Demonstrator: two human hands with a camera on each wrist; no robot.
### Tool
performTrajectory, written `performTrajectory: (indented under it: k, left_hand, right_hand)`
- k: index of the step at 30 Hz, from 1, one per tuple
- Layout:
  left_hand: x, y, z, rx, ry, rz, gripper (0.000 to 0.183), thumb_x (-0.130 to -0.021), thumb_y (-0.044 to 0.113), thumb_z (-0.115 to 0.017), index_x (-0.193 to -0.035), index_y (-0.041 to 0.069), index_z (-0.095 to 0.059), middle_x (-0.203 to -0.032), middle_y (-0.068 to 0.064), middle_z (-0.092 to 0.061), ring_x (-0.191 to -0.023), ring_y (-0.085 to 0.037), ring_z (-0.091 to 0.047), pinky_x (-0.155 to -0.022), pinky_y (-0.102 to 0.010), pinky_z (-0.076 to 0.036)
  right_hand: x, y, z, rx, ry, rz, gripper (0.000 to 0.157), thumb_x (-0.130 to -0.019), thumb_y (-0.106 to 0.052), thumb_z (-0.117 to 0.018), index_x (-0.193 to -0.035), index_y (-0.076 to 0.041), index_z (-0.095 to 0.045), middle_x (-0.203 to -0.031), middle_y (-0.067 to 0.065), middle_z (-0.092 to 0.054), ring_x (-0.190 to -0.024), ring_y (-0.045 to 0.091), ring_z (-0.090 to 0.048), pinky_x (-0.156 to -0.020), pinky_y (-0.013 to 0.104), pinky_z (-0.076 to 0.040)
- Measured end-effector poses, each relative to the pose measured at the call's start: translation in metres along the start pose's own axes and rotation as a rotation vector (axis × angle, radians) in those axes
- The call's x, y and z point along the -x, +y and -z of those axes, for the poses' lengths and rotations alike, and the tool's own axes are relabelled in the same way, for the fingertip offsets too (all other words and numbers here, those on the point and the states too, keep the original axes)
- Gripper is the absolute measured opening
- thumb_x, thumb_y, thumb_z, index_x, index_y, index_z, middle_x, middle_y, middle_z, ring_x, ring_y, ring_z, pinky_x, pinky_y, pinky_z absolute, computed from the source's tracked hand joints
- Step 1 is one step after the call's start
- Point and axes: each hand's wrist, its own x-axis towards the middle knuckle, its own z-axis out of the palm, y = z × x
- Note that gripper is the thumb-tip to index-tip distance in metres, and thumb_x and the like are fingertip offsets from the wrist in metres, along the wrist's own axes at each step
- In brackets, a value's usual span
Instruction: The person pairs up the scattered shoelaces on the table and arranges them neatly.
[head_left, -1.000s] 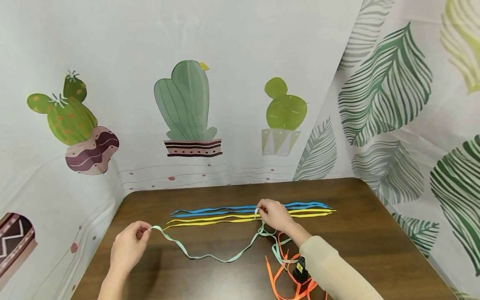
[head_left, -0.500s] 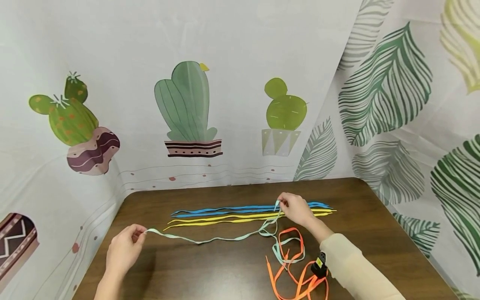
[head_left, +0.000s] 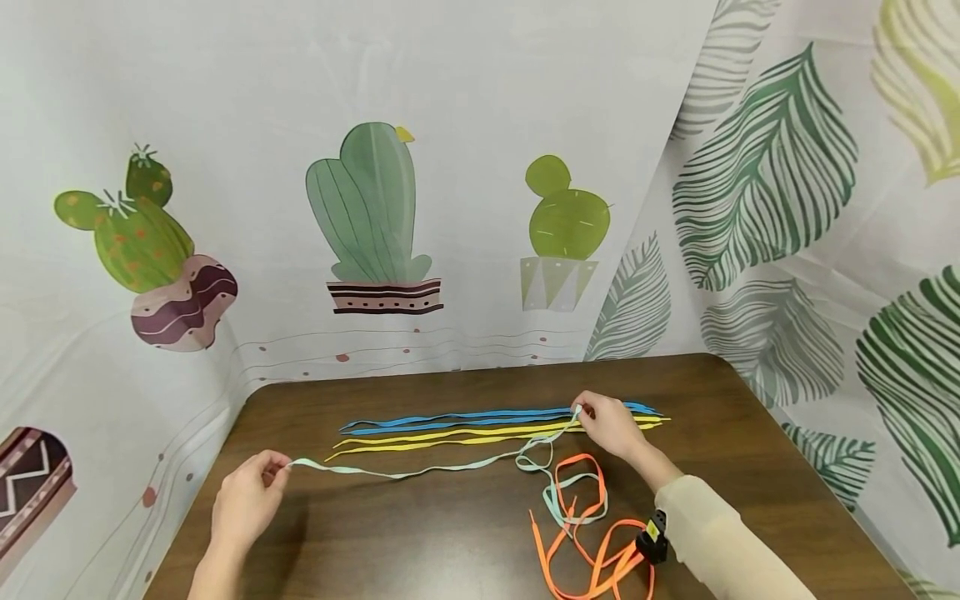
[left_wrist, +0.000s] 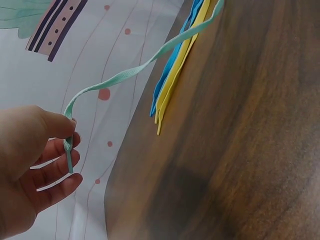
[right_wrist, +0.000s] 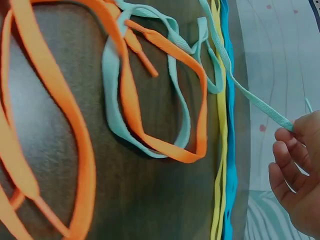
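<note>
We see the mint lace [left_wrist: 127, 74] strung between both hands on the near side of the yellow laces [head_left: 442, 438], the left hand [head_left: 247, 500] pinching one end and the right hand [head_left: 613, 429] pinching it farther right, over the laid-out strands. Its slack loops overlap the orange lacing [right_wrist: 86, 165] on the wooden table [head_left: 420, 542], and beyond the yellow pair we see blue laces [head_left: 465, 414] running alongside.

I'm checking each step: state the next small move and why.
Perhaps the right hand, pinching the mint lacing, should draw it gently away from the orange lacing, because their loops overlap; the left hand holds a mint end.
</note>
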Motion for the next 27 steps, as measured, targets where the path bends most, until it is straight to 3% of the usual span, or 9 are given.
performTrajectory:
  k: [12, 27]
  left_hand:
    - [0.002, -0.013, 0.009, -0.023, 0.046, 0.035, 0.006, -0.081, 0.011, -0.063, -0.086, 0.012, -0.065, -0.074, -0.001, -0.063, -0.061, -0.010, -0.054, -0.048, -0.028, -0.036]
    - [0.003, -0.019, 0.018, -0.010, 0.116, 0.182, 0.009, -0.083, 0.012, -0.058, -0.088, 0.010, -0.065, -0.072, -0.005, -0.064, -0.062, -0.019, -0.057, -0.050, -0.031, -0.036]
  right_hand:
    - [0.009, -0.004, -0.012, -0.006, -0.028, 0.014, 0.007, -0.088, -0.011, -0.058, -0.091, -0.015, -0.063, -0.073, -0.007, -0.058, -0.052, 0.007, -0.041, -0.050, 0.024, -0.035]
    - [0.019, -0.028, -0.026, -0.029, -0.112, 0.135, 0.007, -0.089, -0.011, -0.057, -0.090, -0.014, -0.063, -0.069, -0.010, -0.052, -0.048, 0.002, -0.036, -0.047, 0.020, -0.032]
